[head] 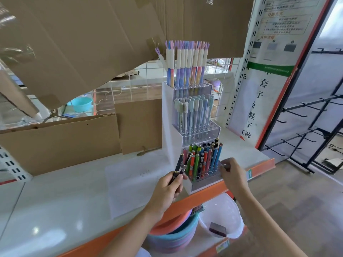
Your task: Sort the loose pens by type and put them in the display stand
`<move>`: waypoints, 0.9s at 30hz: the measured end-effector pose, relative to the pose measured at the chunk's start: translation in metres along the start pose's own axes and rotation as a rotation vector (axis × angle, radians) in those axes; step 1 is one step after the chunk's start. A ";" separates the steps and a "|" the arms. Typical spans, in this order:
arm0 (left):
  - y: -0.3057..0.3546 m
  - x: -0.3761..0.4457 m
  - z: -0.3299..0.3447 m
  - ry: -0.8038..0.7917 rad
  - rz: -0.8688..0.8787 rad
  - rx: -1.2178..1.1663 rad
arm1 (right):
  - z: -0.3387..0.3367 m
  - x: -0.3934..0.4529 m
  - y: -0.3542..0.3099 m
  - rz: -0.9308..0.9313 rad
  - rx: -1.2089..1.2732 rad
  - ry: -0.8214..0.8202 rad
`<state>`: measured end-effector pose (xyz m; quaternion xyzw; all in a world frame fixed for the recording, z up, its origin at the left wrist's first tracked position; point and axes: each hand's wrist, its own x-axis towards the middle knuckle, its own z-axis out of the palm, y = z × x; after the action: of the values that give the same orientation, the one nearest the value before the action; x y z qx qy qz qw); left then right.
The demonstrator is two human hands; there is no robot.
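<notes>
Your left hand (168,190) has its fingers (177,179) curled round two dark, slim pens (179,166), their clipped ends pointing up toward 1 o'clock, just beside the left edge of the lowest tier. Your right hand (233,175) rests at the front right corner of the clear acrylic three-tier display stand (204,184), its fingers bent against the edge; whether they pinch it or only touch it I cannot tell.

The lowest tier already carries a crowded bunch of green, orange, blue and black capped pens (203,158), with only a few holes showing free along the front row. The pastel pens (194,112) fill the middle tier at 12 o'clock, and the tall white-capped ones (187,65) stand in the top tier.

The risks, as I judge them: with two pens in one grip, one may slip as you feed the other, and drop off the white tabletop (55,201) into the stacked plastic basins (174,236) at 6 o'clock. Pushing between tight neighbours may tip them, or shove the stand if your right hand lets go. Check the type first, or the dark pens may land among the wrong colours.
</notes>
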<state>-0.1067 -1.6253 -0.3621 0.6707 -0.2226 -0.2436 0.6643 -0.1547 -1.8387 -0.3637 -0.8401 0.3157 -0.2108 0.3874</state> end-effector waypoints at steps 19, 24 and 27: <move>-0.006 0.009 0.005 0.181 0.092 0.212 | -0.037 0.018 -0.020 -0.071 0.054 -0.059; -0.005 0.007 0.001 0.185 0.076 0.063 | -0.026 0.040 -0.012 -0.166 -0.244 -0.082; -0.005 0.005 -0.001 0.165 0.108 0.072 | -0.013 0.047 -0.003 -0.149 -0.386 -0.136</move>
<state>-0.1022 -1.6278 -0.3669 0.6989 -0.2114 -0.1433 0.6680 -0.1280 -1.8764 -0.3489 -0.9320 0.2605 -0.1173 0.2233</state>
